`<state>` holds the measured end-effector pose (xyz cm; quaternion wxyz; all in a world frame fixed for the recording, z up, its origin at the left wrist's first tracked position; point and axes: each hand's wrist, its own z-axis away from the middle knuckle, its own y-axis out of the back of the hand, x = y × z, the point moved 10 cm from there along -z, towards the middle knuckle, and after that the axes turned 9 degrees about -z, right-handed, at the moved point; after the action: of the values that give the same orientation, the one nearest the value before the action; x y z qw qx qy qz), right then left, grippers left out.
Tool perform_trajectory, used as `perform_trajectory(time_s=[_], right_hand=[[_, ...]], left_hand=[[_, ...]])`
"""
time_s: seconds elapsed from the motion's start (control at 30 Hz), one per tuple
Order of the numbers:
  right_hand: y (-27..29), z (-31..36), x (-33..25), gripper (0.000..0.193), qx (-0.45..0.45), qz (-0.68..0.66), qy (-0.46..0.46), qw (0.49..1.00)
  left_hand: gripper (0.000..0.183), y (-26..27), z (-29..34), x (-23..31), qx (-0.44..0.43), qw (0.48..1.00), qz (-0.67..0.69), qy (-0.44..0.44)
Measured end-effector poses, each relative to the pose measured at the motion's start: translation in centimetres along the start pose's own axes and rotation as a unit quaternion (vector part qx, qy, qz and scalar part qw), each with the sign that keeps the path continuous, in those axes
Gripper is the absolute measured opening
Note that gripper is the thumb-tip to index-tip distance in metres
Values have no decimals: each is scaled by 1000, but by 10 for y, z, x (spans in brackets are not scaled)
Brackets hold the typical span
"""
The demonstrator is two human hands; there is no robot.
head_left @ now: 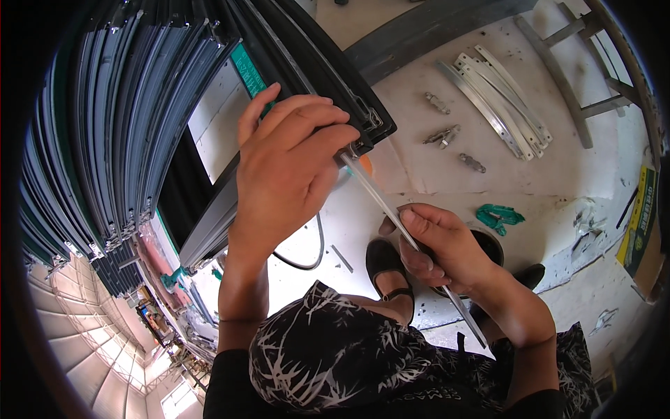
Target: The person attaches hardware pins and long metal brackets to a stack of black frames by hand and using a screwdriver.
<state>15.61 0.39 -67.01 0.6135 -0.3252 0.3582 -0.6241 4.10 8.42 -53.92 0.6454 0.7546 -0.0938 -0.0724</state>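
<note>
A long, thin silvery metal strip (380, 201) slants down from the end of a black metal frame (382, 128). My right hand (443, 244) is closed around the strip about midway, thumb on top, and its lower end sticks out past my wrist. My left hand (289, 150) curls over the frame's near end, with its fingertips beside the upper end of the strip. Whether the strip sits inside a groove of the frame is hidden by my fingers. A green label (248, 70) shows on the frame beside my left hand.
Many dark frame profiles (132, 119) stand stacked at the left. On the pale floor lie flat metal strips (502, 105), several metal fittings (440, 136) and crumpled green material (499, 216). A grey metal rack (555, 84) and a yellow-green carton (638, 230) are at the right.
</note>
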Motion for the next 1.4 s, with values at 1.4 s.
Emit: perform_trajectory(time_s=[1.4], right_hand=[[-36, -55, -38, 32, 3, -50, 71, 996]], left_hand=[[40, 7, 1, -8, 66, 997, 9, 32]])
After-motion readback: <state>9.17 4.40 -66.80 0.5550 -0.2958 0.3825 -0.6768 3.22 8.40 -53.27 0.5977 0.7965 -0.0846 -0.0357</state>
